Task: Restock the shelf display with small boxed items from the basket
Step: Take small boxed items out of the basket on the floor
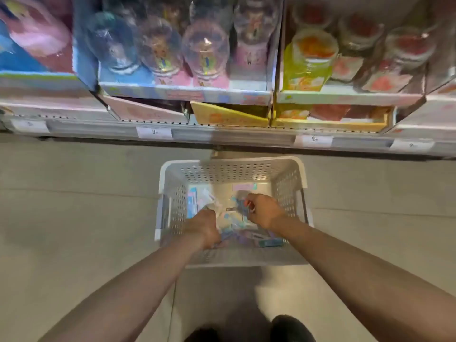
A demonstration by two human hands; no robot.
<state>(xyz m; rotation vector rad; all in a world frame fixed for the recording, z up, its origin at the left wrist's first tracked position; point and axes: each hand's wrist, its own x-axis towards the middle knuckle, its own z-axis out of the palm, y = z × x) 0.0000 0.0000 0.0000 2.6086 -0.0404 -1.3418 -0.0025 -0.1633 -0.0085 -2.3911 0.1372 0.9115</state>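
Now both hands in basket (291, 166): left grip (204, 224) unclear; right grip (261, 209) pinches small box (240, 206).

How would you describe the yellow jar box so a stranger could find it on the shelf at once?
Start at the shelf above the basket. The right-hand tray holds clear jars in boxes. The yellow jar box stands at its left end, the only yellow one beside reddish-pink neighbours.
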